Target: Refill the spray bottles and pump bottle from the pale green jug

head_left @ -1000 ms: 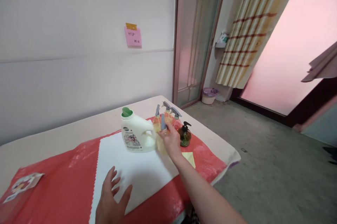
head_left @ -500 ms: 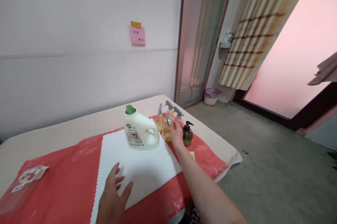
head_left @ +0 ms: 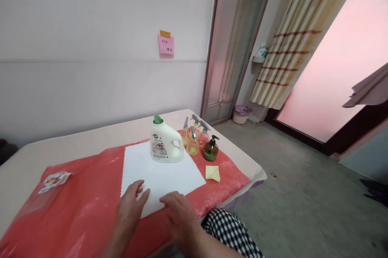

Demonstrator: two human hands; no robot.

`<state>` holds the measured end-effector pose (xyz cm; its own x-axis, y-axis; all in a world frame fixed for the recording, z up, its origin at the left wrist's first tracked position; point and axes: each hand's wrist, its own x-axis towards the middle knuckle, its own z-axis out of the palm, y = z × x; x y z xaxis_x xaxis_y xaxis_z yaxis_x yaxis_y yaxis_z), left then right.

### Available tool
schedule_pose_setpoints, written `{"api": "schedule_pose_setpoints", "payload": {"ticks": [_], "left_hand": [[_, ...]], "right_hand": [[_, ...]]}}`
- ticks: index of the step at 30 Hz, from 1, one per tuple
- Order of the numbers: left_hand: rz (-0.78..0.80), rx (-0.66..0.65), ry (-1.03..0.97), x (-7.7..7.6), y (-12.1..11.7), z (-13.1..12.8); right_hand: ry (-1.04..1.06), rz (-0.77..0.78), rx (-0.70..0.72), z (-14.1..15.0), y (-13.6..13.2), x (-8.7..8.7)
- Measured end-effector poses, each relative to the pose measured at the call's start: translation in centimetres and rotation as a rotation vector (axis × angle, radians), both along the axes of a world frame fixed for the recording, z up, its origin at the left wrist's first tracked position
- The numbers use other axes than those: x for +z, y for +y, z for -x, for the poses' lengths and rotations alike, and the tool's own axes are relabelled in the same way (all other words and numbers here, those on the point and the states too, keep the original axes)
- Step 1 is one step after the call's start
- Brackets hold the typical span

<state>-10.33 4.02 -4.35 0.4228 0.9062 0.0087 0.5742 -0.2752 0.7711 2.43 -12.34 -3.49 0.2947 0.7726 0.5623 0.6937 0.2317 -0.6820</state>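
Observation:
My left hand [head_left: 131, 201] hovers over the near left part of a white sheet [head_left: 163, 183], fingers apart and holding nothing. Beside it, my right hand [head_left: 179, 213] is over the sheet's near edge, empty, with its fingers loosely bent and apart. On the far part of the sheet stands a pale green detergent jug [head_left: 166, 145] with a handle and a green spout, its cap off. Right of the jug are several clear spray bottles [head_left: 192, 146] with grey triggers and yellow or red tints. A dark green pump bottle [head_left: 210, 150] stands beside them.
A yellow sticky note pad [head_left: 212, 173] lies right of the sheet. Red plastic [head_left: 87, 185] covers much of the pale table [head_left: 91, 141], with a clear packet [head_left: 54, 181] at left. A pink note [head_left: 166, 45] hangs on the wall. A bin [head_left: 241, 115] stands on the floor.
My right hand has left the spray bottles and come back toward me, now near my left hand. The bottles stay standing. The view has shifted slightly, and the yellow pad is now uncovered.

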Motion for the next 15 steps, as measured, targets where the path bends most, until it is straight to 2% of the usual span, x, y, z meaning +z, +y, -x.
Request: {"api": "schedule_pose_setpoints", "payload": {"ticks": [3,7,12,15], "left_hand": [[0.001,-0.016,0.010,0.5,0.0,0.4],[-0.016,-0.019,0.036,0.9,-0.1,0.4],[-0.076,-0.088,0.064,0.4,-0.7,0.2],[-0.095,-0.139,0.104,-0.2,-1.4,0.1]], "right_hand": [[-0.062,0.097,-0.029,-1.1,-4.3,-0.9],[-0.208,0.151,-0.139,-3.8,-8.6,-0.8],[-0.426,0.352,-0.346,-7.8,-10.9,-1.2],[-0.470,0.425,-0.393,-10.2,-11.3,-1.2]]}}
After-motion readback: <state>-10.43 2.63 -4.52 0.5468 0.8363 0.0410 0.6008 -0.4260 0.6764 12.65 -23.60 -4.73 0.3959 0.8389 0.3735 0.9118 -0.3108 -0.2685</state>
